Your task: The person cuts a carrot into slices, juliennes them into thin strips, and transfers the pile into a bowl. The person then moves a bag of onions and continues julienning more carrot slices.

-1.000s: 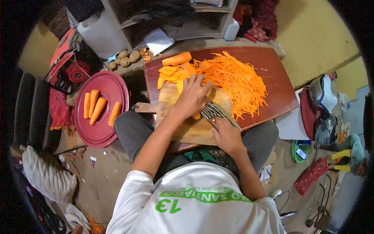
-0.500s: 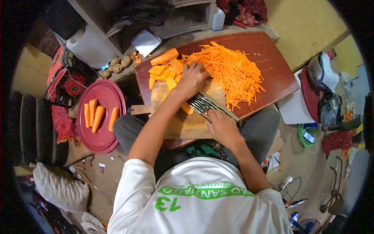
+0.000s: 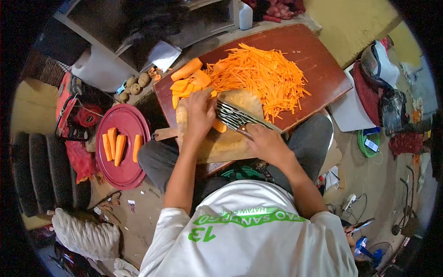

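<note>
My right hand (image 3: 267, 144) is wrapped round the brown handle of a wide knife (image 3: 235, 118) with a striped blade, which lies over the wooden cutting board (image 3: 226, 148). Beside the blade's far end, my left hand (image 3: 200, 112) has its fingers bent down at the board's upper left; what is under them is hidden. An orange carrot slice (image 3: 219, 125) rests on the board just below the blade. Thick carrot slices (image 3: 184, 86) and a larger carrot piece (image 3: 187, 69) are beyond my left hand. A big heap of thin carrot strips (image 3: 265, 78) covers the middle of the red table (image 3: 318, 60).
Several peeled carrots (image 3: 120, 150) lie on a round red lid (image 3: 107, 177) at the left. Brown round vegetables (image 3: 135, 87) sit near the table's left corner. A green basket (image 3: 364, 148) with a phone (image 3: 371, 144) stands at the right, near a white box (image 3: 344, 115).
My left hand has drawn back from the heap's edge towards the left of the board. The knife blade now shows more fully. The whole view has shifted slightly.
</note>
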A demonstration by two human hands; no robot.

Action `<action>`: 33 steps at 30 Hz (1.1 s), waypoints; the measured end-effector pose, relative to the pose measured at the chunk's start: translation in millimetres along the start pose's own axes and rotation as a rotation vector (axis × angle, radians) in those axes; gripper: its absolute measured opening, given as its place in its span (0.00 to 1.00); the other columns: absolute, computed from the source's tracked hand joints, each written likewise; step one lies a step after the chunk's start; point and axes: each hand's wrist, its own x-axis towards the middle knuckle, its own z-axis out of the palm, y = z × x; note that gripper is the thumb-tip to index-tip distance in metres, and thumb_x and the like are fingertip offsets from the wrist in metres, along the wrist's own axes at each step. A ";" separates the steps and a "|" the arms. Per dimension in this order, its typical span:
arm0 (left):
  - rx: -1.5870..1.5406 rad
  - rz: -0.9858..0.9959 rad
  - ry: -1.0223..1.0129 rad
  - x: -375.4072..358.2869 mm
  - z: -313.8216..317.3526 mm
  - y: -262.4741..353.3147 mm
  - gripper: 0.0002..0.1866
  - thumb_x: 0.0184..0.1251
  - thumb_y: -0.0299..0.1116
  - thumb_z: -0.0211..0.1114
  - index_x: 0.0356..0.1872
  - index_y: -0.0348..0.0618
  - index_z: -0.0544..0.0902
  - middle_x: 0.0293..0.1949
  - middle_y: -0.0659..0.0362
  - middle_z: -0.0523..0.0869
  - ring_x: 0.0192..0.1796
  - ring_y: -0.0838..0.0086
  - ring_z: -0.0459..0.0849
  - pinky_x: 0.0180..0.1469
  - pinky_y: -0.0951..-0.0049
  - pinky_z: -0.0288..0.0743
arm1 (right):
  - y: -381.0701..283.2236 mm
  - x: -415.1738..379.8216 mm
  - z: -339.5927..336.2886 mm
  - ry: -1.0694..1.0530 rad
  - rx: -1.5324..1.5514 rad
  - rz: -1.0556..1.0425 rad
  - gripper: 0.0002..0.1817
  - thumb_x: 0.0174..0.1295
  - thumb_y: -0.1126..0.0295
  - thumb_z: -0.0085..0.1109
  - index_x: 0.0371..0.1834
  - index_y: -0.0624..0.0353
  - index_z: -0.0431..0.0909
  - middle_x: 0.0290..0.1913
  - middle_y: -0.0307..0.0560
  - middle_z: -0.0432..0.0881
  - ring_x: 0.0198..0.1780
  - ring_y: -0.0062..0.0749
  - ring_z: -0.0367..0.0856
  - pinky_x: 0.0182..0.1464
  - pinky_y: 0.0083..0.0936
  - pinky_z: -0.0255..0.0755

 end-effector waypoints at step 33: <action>-0.092 -0.038 -0.276 -65.7 -44.0 28.4 0.19 0.56 0.18 0.72 0.50 0.32 0.85 0.48 0.43 0.80 0.52 0.44 0.81 0.57 0.50 0.78 | -40.1 -17.8 -34.9 -0.188 0.543 0.312 0.27 0.78 0.65 0.63 0.77 0.59 0.73 0.63 0.65 0.87 0.65 0.59 0.87 0.65 0.42 0.80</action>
